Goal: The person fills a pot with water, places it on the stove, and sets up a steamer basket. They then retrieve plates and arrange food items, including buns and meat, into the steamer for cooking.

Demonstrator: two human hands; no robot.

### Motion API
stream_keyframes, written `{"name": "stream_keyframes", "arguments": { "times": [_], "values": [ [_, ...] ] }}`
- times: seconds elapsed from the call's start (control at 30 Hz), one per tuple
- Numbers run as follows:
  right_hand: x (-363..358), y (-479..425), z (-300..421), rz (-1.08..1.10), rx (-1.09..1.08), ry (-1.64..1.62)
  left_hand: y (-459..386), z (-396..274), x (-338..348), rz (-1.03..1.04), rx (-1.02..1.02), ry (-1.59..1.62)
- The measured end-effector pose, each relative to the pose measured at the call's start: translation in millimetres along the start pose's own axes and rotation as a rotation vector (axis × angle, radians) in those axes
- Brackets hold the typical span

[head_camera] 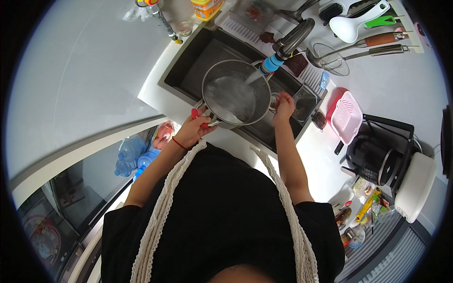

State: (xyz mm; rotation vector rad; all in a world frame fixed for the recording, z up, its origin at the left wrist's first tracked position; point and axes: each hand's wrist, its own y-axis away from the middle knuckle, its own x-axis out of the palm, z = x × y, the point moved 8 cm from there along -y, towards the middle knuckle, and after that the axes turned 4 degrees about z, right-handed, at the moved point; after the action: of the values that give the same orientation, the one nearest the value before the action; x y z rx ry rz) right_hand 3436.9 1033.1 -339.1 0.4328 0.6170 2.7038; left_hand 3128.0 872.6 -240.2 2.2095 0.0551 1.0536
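Observation:
A stainless steel two-handled pot (262, 99) is held over the dark sink (216, 53). My left hand (193, 130) grips its near handle, which has a red cover (195, 113). From the blue-ended faucet (271, 64), a stream of water (253, 76) runs into the pot, and the water inside (230, 93) looks churned. The far handle is partly hidden behind the faucet end. My right hand (284, 108) is above the sink, right of the pot and near the drain (274, 100). Its fingers are blurred, and whether they hold anything is unclear.
Ladles and a wire strainer (331, 58) hang along the wall at upper right. A pink basket (347, 118), a glass coffee pot (371, 161) and a white appliance (416, 187) stand on the right. An orange-yellow tub (207, 9) sits behind the sink; blue bottles (131, 155) are at left.

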Motion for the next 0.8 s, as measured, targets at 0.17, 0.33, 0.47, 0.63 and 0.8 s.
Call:
{"name": "stream_keyframes", "arguments": {
  "times": [0.17, 0.33, 0.47, 0.63, 0.8],
  "values": [
    [34, -64, 49, 0.025, -0.060, 0.009, 1, 3, -7, -0.003, 0.008, 0.011],
    [63, -122, 75, 0.147, -0.024, -0.095, 1, -2, 2, 0.019, -0.005, -0.024],
    [81, -145, 76, 0.212, 0.063, -0.085, 0, 4, -8, -0.016, 0.001, 0.022],
    [84, -169, 69, 0.327, 0.158, -0.187, 0, 3, -5, -0.009, 0.006, 0.039],
    [80, -177, 68, 0.345, 0.149, -0.143, 1, 3, -6, 0.006, 0.001, 0.009]
  ]
}}
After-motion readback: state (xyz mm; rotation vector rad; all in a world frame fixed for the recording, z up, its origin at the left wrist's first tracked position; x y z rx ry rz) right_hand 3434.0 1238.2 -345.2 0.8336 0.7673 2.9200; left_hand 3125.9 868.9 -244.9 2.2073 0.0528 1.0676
